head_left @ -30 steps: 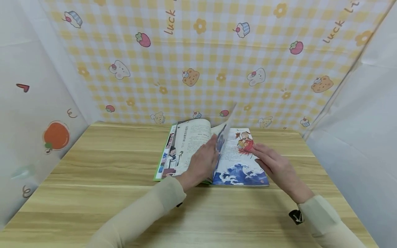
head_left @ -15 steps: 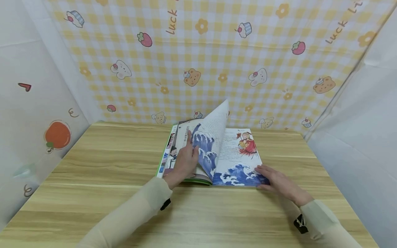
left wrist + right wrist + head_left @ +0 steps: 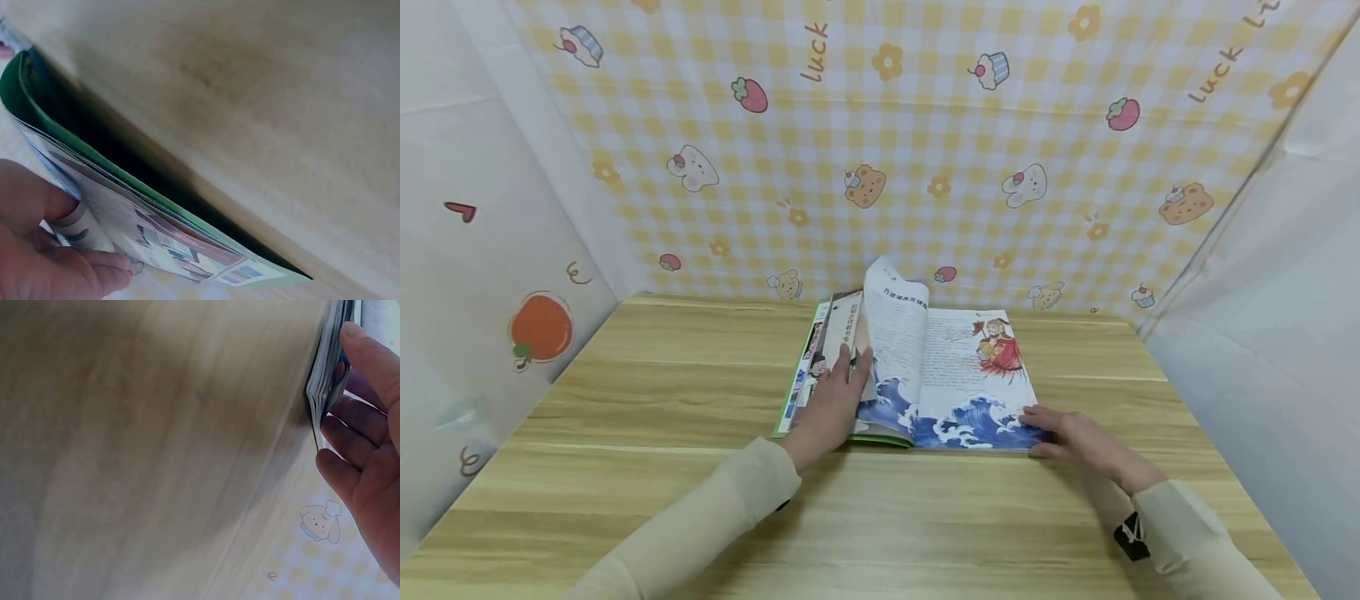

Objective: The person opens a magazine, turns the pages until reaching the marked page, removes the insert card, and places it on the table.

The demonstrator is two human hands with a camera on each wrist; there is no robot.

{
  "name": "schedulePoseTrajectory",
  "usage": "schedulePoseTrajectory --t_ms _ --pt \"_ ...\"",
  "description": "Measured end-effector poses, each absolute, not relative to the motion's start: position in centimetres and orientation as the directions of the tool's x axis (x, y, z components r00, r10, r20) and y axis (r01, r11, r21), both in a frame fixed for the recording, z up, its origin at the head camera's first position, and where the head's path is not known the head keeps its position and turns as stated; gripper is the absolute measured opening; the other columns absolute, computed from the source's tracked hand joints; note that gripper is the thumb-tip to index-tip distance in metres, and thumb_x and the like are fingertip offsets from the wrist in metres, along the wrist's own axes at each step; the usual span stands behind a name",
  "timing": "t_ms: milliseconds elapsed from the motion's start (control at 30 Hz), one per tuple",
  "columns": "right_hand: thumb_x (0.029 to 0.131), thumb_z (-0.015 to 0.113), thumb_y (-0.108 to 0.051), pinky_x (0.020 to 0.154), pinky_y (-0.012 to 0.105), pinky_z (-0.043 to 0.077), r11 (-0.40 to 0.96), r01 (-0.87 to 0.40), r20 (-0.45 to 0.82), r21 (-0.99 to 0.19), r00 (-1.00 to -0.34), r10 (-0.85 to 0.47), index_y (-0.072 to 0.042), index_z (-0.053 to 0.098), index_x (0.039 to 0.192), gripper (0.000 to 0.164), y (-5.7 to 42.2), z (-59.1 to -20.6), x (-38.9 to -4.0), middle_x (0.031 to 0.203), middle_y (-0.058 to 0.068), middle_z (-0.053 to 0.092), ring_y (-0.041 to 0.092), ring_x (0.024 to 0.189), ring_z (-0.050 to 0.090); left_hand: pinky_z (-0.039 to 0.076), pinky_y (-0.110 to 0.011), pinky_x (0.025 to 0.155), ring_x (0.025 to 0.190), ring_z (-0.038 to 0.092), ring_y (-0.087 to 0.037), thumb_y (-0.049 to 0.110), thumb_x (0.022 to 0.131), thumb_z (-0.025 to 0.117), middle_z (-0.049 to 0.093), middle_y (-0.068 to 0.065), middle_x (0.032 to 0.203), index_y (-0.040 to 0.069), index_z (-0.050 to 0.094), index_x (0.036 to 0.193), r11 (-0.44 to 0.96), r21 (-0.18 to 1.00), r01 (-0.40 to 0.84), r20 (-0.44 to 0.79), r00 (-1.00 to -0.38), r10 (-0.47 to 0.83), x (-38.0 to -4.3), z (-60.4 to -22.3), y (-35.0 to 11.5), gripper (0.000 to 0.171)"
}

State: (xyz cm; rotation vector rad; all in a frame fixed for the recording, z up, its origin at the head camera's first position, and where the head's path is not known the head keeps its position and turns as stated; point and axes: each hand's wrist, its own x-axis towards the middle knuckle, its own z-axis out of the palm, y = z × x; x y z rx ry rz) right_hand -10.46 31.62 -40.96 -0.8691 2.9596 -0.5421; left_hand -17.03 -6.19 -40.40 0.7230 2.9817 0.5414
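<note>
An open magazine with a green cover lies at the back of the table. Its right page shows blue waves and a red-robed figure. A curling page with waves along its foot stands partly raised over the left side. My left hand is at that page's left edge; in the left wrist view the left hand has the rolled paper between thumb and fingers. At the magazine's lower right corner rests my right hand. In the right wrist view the right hand touches the stacked page edges with loosely bent fingers.
The wood-grain table reaches toward me in front of the magazine. Behind it rises a yellow checked cloth with cartoon prints. White sheets stand along both sides. A dark band shows beneath the right sleeve.
The page has swung from near upright over to the left, and its wave picture now faces up. My left hand moved left and down with it; the right slid down to the lower corner.
</note>
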Motion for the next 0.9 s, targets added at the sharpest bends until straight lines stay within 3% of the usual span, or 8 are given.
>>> schedulePoseTrajectory --t_ms 233,400,533,700,900 --pt "0.091 0.068 -0.021 0.095 0.056 0.049 0.804 -0.458 -0.004 -0.38 -0.868 -0.497 0.004 0.064 0.125 0.042 31.7 -40.1 -10.4 0.133 0.029 0.058 0.047 0.118 0.058 0.024 -0.056 0.12 0.151 0.01 -0.045 -0.002 0.092 0.059 0.007 -0.026 0.163 0.019 0.034 0.153 0.86 0.088 0.503 0.03 -0.864 0.502 -16.7 -41.5 -5.9 0.069" --pt "0.092 0.066 -0.02 0.096 0.056 0.049 0.811 -0.444 -0.014 -0.381 -0.874 -0.485 0.003 0.066 0.123 0.038 31.8 -40.1 -10.4 0.134 0.028 0.058 0.047 0.119 0.058 0.024 -0.052 0.121 0.152 0.015 -0.039 0.0 0.092 0.058 0.018 -0.015 0.164 0.018 0.04 0.15 0.843 -0.087 0.531 0.021 -0.845 0.535 -16.4 -41.7 -5.8 0.063" --pt "0.093 0.064 -0.018 0.094 0.056 0.049 0.807 -0.459 -0.002 -0.371 -0.869 -0.495 0.003 0.067 0.121 0.035 31.8 -40.1 -10.5 0.132 0.028 0.058 0.047 0.118 0.058 0.025 -0.049 0.121 0.15 0.024 -0.037 -0.001 0.092 0.055 0.027 -0.011 0.162 0.01 0.04 0.149 0.833 -0.106 0.543 -0.043 -0.839 0.542 -16.3 -41.8 -5.9 0.06" --pt "0.092 0.064 -0.009 0.09 0.052 0.053 0.793 -0.521 0.043 -0.317 -0.843 -0.537 0.002 0.07 0.116 0.027 31.6 -40.0 -10.6 0.127 0.028 0.062 0.046 0.113 0.061 0.032 -0.048 0.118 0.14 0.042 -0.037 0.003 0.096 0.049 0.041 -0.018 0.152 0.002 0.038 0.146 0.835 -0.044 0.548 -0.064 -0.836 0.545 -16.0 -41.9 -5.9 0.051" --pt "0.09 0.063 -0.002 0.087 0.049 0.055 0.802 -0.535 0.046 -0.264 -0.838 -0.544 0.0 0.071 0.114 0.026 31.5 -40.1 -10.7 0.125 0.026 0.065 0.044 0.11 0.064 0.038 -0.047 0.114 0.135 0.049 -0.038 0.004 0.094 0.058 0.046 -0.025 0.146 0.02 0.032 0.153 0.822 -0.049 0.568 -0.061 -0.823 0.565 -15.5 -41.4 -5.9 0.066"
